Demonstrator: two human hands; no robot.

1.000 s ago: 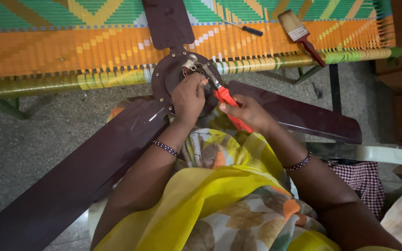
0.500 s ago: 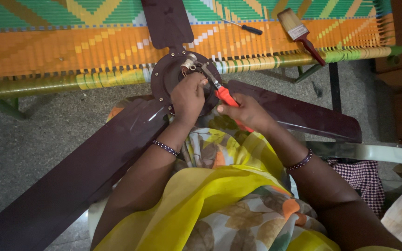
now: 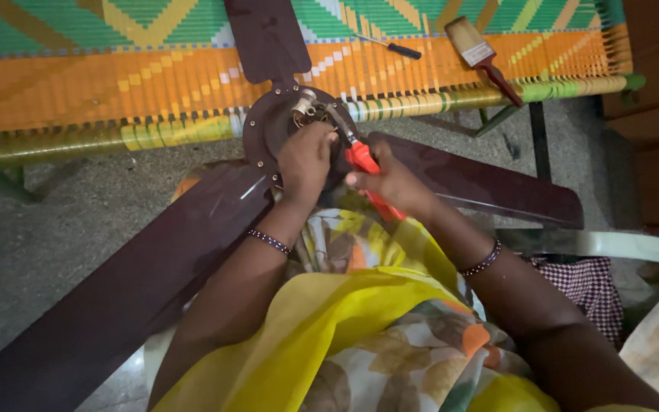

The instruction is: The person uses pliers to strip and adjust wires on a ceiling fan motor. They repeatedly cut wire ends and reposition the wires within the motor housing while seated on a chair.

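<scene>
Grey concrete floor (image 3: pixel 47 252) lay under everything, with a woven cot of orange, green and yellow bands stretching across the far side. Nearest the camera were the person's lap and a yellow flowered cloth (image 3: pixel 345 336), both forearms reaching forward over it, a beaded bangle (image 3: pixel 268 242) on the left wrist and another on the right.

Just ahead, the left hand (image 3: pixel 305 160) rested on the round dark-brown hub of a ceiling fan (image 3: pixel 272 126), its fingers curled down onto the hub plate near the metal fitting and wires at the centre; whether they pinched anything small could not be told. Right beside it, almost touching, the right hand (image 3: pixel 390 181) was clenched around the red handles of a pair of pliers (image 3: pixel 360 159), whose metal nose pointed up and left toward the fitting at the hub's middle, just past the left fingers.

One long fan blade (image 3: pixel 131 282) ran from the hub down to the left of the left hand, a second (image 3: pixel 482 179) ran out to the right behind the right hand, and a third (image 3: pixel 265 38) pointed away over the cot.

Farther off, beyond both hands on the cot (image 3: pixel 78 84), lay a dark-handled screwdriver (image 3: pixel 398 48) and, right of it, a paintbrush (image 3: pixel 486 57) with a reddish handle, well apart from the fingers.
</scene>
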